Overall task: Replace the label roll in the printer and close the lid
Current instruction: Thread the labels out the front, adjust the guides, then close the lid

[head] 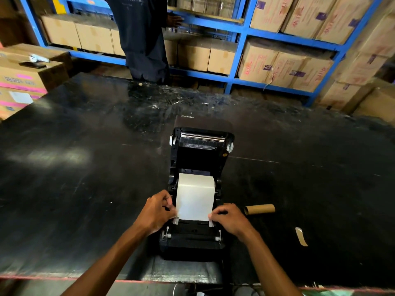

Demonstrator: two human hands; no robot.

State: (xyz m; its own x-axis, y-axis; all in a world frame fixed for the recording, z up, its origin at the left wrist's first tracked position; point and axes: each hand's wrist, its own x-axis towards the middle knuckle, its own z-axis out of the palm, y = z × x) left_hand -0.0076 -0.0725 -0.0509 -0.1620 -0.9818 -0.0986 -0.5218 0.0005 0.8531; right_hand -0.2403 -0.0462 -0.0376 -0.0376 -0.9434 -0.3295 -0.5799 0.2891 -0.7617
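Observation:
A black label printer (pixel 192 242) stands on the dark table with its lid (pixel 202 146) swung fully open and back. A white label roll (pixel 195 195) sits inside, its paper drawn forward toward the front slot. My left hand (pixel 157 212) pinches the paper's left edge by the white guide. On the other side, my right hand (pixel 229 218) holds the right edge at the matching guide. An empty brown cardboard core (pixel 259 209) lies on the table just right of the printer.
A torn strip of backing paper (pixel 301 236) lies right of the printer. A person in dark clothes (pixel 141 37) stands beyond the table's far edge at blue shelves (pixel 241 33) full of cartons. Stacked boxes (pixel 23 80) stand far left.

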